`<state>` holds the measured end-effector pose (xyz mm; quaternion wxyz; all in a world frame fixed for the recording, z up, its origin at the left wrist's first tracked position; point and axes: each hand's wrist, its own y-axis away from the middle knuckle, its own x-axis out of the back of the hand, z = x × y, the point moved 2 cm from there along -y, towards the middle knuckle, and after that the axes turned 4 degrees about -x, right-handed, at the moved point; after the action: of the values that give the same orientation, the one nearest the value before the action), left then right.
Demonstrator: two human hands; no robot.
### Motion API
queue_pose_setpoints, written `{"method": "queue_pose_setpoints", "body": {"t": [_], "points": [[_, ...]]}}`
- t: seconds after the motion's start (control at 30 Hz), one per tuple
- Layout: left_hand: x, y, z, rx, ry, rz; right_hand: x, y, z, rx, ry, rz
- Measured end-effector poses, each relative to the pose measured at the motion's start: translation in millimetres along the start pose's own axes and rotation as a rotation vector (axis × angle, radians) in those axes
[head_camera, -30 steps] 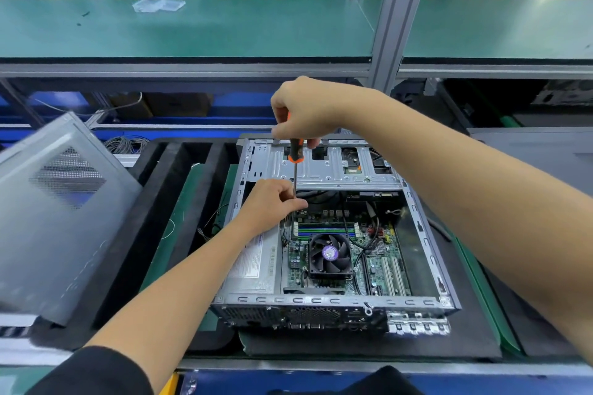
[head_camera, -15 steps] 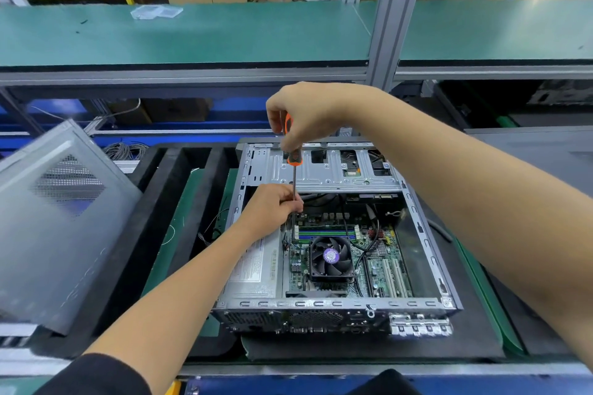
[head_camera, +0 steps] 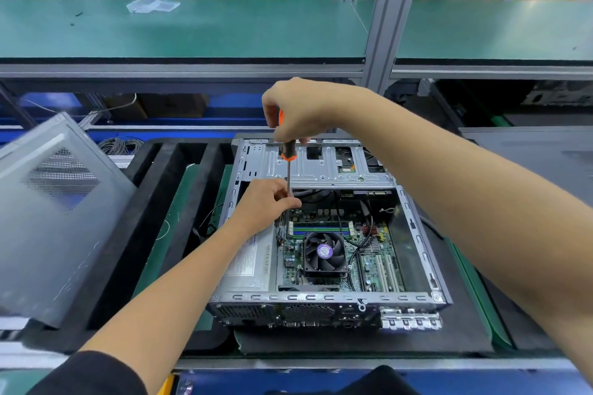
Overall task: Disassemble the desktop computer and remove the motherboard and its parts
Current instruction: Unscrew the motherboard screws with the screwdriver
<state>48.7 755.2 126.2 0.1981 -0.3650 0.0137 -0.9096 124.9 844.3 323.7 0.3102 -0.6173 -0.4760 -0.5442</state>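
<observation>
An open desktop case (head_camera: 417,234) lies flat on a black mat, its green motherboard (head_camera: 375,253) exposed with a black CPU fan (head_camera: 324,252) in the middle. My right hand (head_camera: 298,112) grips the orange-and-black handle of a screwdriver (head_camera: 287,151) held upright over the case's left inner edge. My left hand (head_camera: 266,202) pinches the screwdriver's thin shaft low down, near the motherboard's top left corner. The tip is hidden behind my left fingers. A silver power supply (head_camera: 250,266) sits under my left forearm.
The removed grey side panel (head_camera: 54,218) leans at the left. A metal drive cage (head_camera: 321,167) spans the case's far end. Black foam trays (head_camera: 160,189) and a green mat (head_camera: 173,228) lie left of the case. A green shelf (head_camera: 192,29) runs above.
The screwdriver and both hands stay in the same spot over the case; my right hand has shifted its grip slightly on the handle. The view has dipped a little.
</observation>
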Motion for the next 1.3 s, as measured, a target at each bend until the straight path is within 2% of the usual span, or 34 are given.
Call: {"method": "queue_pose_setpoints", "body": {"t": [0.17,0.4,0.6,0.9,1.07,1.3], "points": [[-3.1,-1.1,1.2,-0.022,0.031,-0.089,2.0,2.3,3.8,0.026,-0.070,-0.059],[-1.2,-0.1,-1.4,0.020,-0.005,-0.036,-5.9,-0.5,3.8,-0.025,-0.145,0.093],[-1.3,-0.4,-1.3,0.031,0.016,0.000,-6.9,-1.3,6.1,-0.018,-0.162,0.113],[0.7,-0.2,1.8,0.052,0.040,0.047,-3.3,3.8,7.5,0.028,-0.248,0.038],[1.1,-0.6,-0.1,0.038,0.021,0.058,-4.1,1.7,4.2,-0.020,-0.083,0.065],[0.2,1.2,3.5,0.001,0.037,-0.001,3.6,-1.4,5.0,0.034,0.014,-0.058]]}}
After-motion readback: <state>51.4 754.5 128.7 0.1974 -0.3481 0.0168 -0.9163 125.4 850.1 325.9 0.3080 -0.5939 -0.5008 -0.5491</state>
